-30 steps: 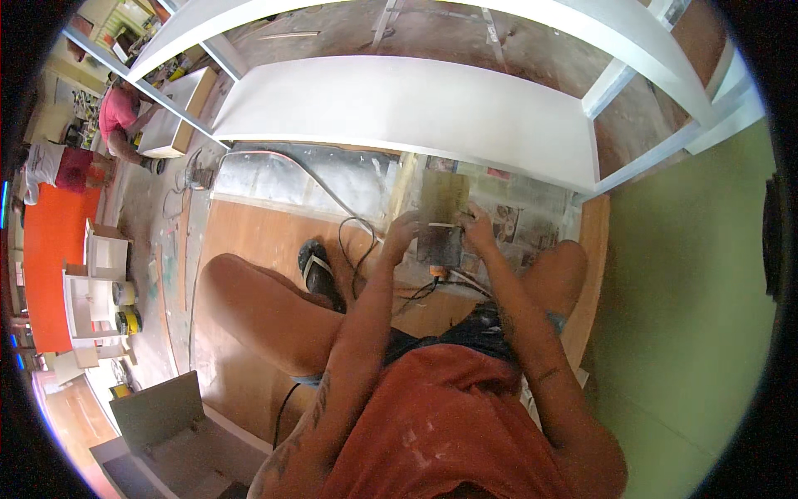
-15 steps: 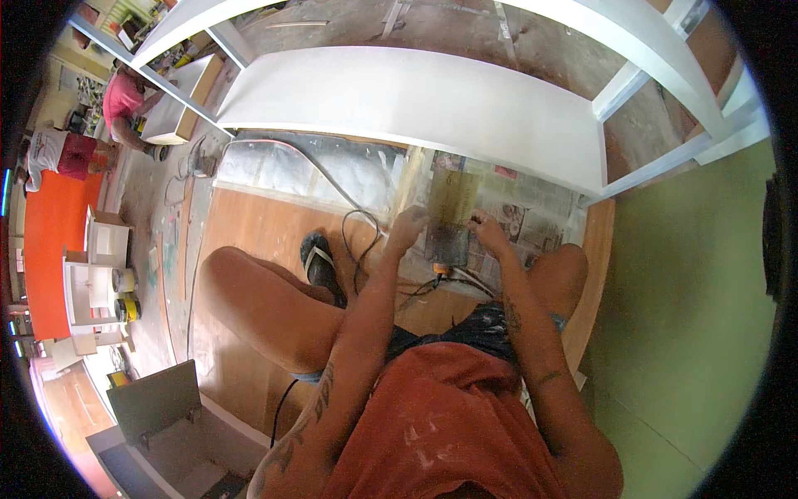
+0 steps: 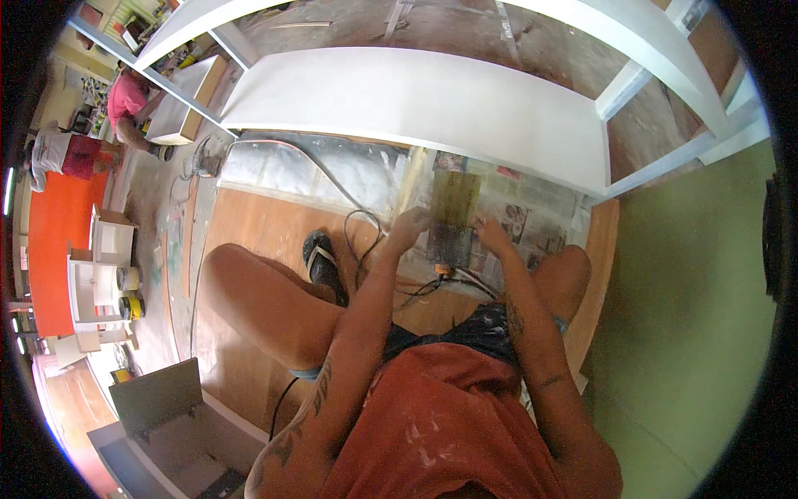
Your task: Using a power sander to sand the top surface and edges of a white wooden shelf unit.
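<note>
Between my hands lies a flat rectangular sheet of sandpaper (image 3: 455,200), tan at its far half and dark grey, worn-looking at its near half. It appears to rest on a corded tool, of which only an orange end (image 3: 443,269) shows at the near edge. My left hand (image 3: 409,228) is closed at the sheet's left edge, fingers curled. On the opposite edge, my right hand (image 3: 492,234) pinches with thumb and forefinger. The fingertips are small and partly blurred. Newspaper (image 3: 519,212) spreads underneath and to the right.
A long white panel framework (image 3: 407,91) stretches across the far side. Black cords (image 3: 363,214) loop by my sandalled foot (image 3: 319,254). A green board (image 3: 682,333) stands at right, an open grey cabinet box (image 3: 179,432) at lower left. Two other people (image 3: 125,108) work at far left.
The whole view has shifted very slightly. Both hands stay at the sheet's edges, with hardly any movement of the fingers.
</note>
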